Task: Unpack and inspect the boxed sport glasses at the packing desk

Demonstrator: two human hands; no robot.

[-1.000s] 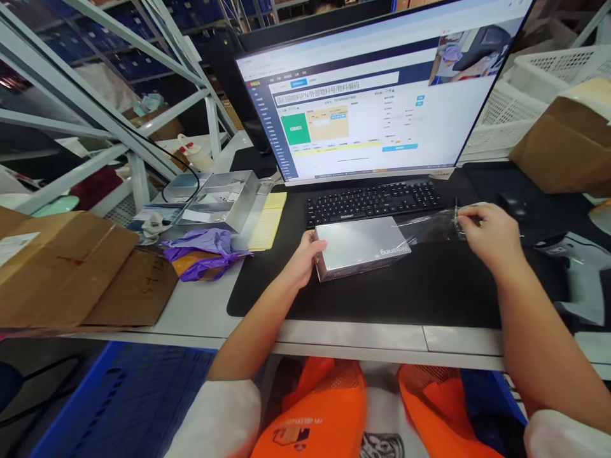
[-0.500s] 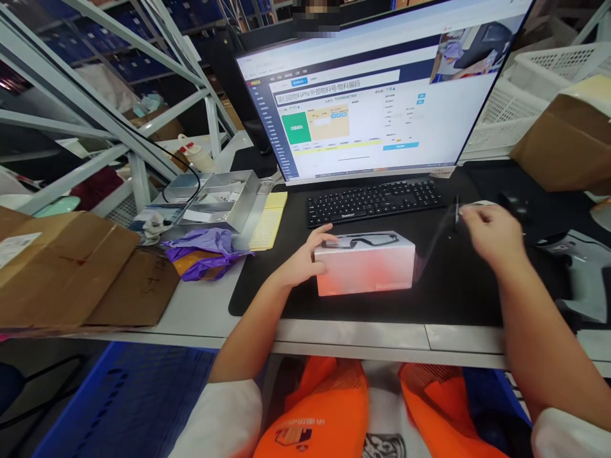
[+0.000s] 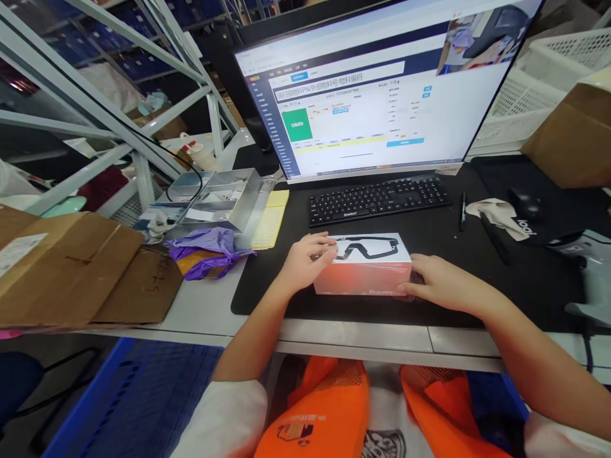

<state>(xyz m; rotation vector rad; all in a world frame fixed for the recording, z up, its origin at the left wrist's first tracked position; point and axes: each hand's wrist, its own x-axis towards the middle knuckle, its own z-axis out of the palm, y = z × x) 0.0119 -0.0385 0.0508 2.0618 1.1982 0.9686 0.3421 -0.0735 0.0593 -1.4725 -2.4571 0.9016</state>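
On the black desk mat lies a white and pinkish-red goggles box, with a black outline of goggles printed on its top. My left hand holds its left end, fingers bent over the top corner. My right hand grips the right end, thumb low on the front edge and fingers at the far side. Behind the box sits a black keyboard. Right of it are a black pen, a crumpled pale scrap and a slim black tool of unclear kind.
A lit monitor stands at the back. To the left are cardboard boxes, a purple bag, a grey divided tray and yellow notes. At right are a mouse and a grey scanner-like device.
My right hand has come from beside the pen, where a see-through blurred streak trailed from it, down to the box's right end. The box's top has tipped more into view. The slim black tool and scrap show.
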